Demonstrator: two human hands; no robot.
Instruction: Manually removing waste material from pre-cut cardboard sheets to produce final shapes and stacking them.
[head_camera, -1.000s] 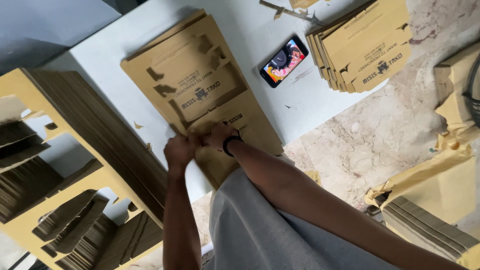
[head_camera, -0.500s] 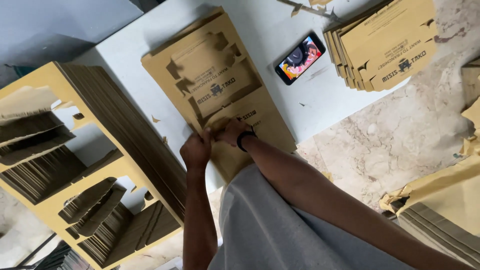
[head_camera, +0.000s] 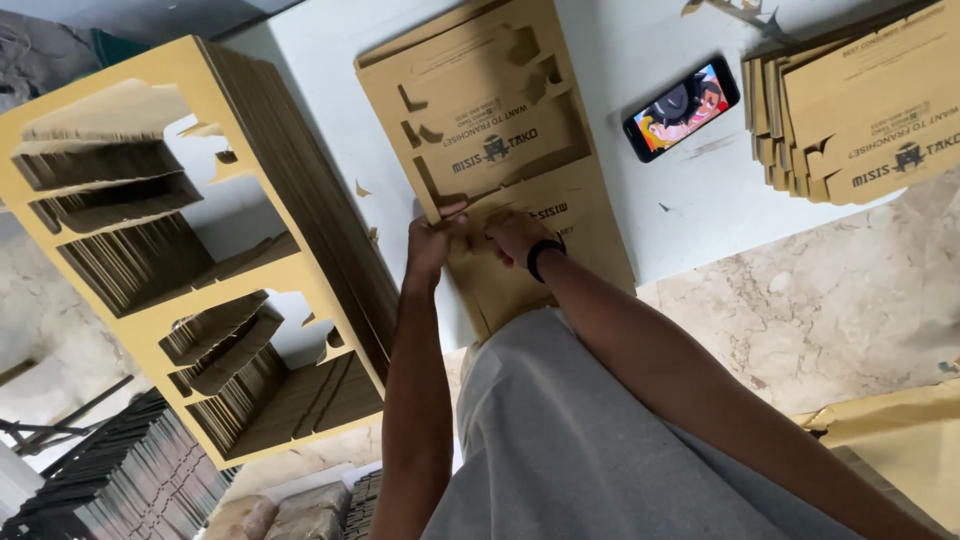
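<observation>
A flat stack of brown die-cut cardboard sheets (head_camera: 500, 110) lies on the white table (head_camera: 640, 60) in front of me. My left hand (head_camera: 432, 240) pinches the sheet's left edge near its middle. My right hand (head_camera: 515, 236), with a black band on the wrist, grips a cut flap of the same sheet just beside it. Both hands are close together on the cardboard.
A tall pile of leftover cardboard frames (head_camera: 190, 250) with cut-out holes stands at the left. A phone (head_camera: 681, 108) with a lit screen lies on the table. Another stack of punched box blanks (head_camera: 870, 110) sits at the top right. Marble floor (head_camera: 820, 310) shows at the right.
The view has shifted so the cardboard and both hands sit further right and higher; the hands stay together on the sheet, working at its cut edge.
</observation>
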